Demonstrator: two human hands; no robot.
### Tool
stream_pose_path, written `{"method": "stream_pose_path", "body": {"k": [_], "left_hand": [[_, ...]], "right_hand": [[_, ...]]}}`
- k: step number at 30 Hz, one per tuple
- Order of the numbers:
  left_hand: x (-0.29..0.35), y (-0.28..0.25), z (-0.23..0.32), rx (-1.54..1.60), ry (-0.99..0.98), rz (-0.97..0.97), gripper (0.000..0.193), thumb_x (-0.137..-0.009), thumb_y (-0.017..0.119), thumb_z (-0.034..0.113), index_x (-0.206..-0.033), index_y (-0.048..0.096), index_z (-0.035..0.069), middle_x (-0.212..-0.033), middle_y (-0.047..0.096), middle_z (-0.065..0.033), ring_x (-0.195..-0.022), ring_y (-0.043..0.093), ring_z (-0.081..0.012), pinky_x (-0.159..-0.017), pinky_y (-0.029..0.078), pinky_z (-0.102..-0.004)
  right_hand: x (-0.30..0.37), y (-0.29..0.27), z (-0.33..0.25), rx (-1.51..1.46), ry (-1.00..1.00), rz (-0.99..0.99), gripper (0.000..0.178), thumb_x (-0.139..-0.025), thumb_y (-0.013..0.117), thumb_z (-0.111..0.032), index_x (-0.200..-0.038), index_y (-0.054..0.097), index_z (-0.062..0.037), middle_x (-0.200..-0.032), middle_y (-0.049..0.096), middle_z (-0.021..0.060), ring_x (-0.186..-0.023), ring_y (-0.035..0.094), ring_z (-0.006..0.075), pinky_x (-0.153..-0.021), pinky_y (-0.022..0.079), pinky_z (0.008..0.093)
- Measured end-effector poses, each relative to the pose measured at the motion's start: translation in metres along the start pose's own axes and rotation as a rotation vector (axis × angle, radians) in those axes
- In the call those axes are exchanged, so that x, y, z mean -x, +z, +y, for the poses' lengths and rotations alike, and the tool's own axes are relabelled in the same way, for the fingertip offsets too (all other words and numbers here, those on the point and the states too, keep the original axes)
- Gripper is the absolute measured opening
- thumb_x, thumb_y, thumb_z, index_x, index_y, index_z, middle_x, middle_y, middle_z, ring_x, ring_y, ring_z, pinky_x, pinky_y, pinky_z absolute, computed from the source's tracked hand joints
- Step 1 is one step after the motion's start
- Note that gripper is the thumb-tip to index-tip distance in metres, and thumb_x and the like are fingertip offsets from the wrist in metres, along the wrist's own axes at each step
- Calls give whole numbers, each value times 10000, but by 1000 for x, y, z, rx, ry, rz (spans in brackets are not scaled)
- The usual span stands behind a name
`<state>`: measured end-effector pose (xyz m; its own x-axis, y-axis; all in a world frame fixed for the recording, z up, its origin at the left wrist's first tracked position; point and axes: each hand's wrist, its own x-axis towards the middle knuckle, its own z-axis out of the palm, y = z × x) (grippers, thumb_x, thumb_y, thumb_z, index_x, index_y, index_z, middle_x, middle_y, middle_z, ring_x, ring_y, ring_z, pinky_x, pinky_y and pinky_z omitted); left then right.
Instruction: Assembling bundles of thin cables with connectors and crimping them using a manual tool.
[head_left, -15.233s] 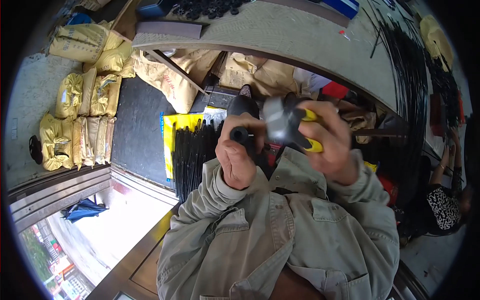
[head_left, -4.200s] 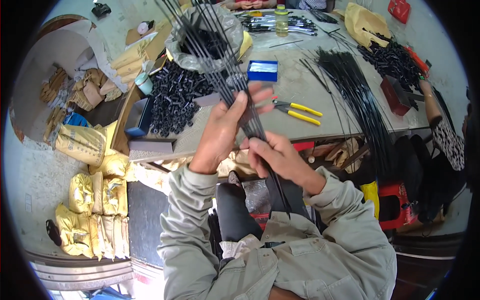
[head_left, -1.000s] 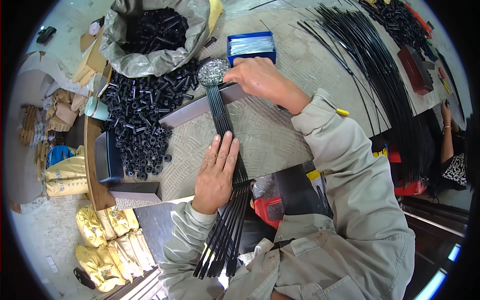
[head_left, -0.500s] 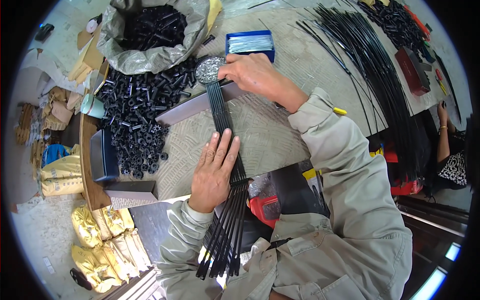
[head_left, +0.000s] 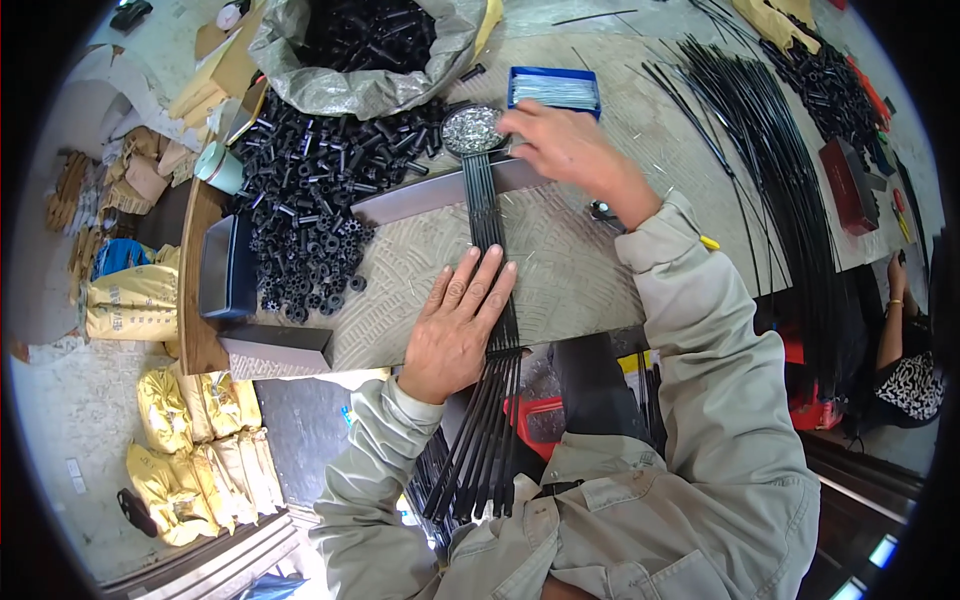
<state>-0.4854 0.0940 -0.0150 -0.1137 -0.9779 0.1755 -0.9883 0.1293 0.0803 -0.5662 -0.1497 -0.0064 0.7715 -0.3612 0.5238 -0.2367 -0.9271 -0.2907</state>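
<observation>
My left hand (head_left: 455, 325) lies flat, fingers stretched, over a row of thin black rods (head_left: 483, 205). The rods lie side by side across the table. Their near ends fan out over the table's front edge toward my body. At the far ends sits a round dark dish (head_left: 447, 143) filled with small silvery pieces (head_left: 472, 128). My right hand (head_left: 565, 148) is at the dish's right rim with its fingers curled together. Whatever its fingertips may hold is too small to make out. A grey metal bar (head_left: 410, 196) runs crosswise at the rods.
Left of the rods spreads a heap of black plastic fittings (head_left: 300, 200), below an open sack (head_left: 335, 95). A blue box of thin white sticks (head_left: 553, 91) stands behind my right hand. More black rods (head_left: 775, 160) lie at right. Another person's arm (head_left: 893, 290) shows at far right.
The whole view has shifted, so the table appears farther right and higher. Both hands keep nearly the same places, the left on the rods and the right at the dish.
</observation>
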Motion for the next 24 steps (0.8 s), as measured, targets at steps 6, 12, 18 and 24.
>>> {"method": "stream_pose_path", "body": {"k": [6,12,18,24], "left_hand": [[0,-1,0,115,-10,38,760,-710,594,438,-1327,360,60,-1386,318,-149,-1272,315,-330,-1029,282,-408],[2,-2,-1,178,-30,-5,713,-740,575,325,-1358,311,86,-1423,257,-122,-1307,255,-306,-1044,256,-403],[6,1,3,-29,-38,112,782,-721,580,445,-1339,328,38,-1398,293,-152,-1290,280,-329,-1045,261,-399],[10,1,-1,82,16,55,836,-708,582,513,-1338,321,29,-1402,292,-136,-1295,275,-309,-1048,251,-400]], "right_hand": [[-1,-10,8,75,23,-195,78,-774,564,-121,-831,585,-72,-786,585,54,-787,583,269,-636,452,373],[-7,12,5,-107,-107,-58,82,-768,579,-123,-834,596,-76,-799,595,81,-778,586,268,-638,451,366],[-21,-17,49,73,259,195,54,-783,582,-126,-802,610,-84,-850,622,101,-809,591,297,-653,466,363],[-48,-20,62,345,183,-178,45,-764,575,-117,-775,607,-88,-844,614,100,-779,598,313,-649,469,397]]}}
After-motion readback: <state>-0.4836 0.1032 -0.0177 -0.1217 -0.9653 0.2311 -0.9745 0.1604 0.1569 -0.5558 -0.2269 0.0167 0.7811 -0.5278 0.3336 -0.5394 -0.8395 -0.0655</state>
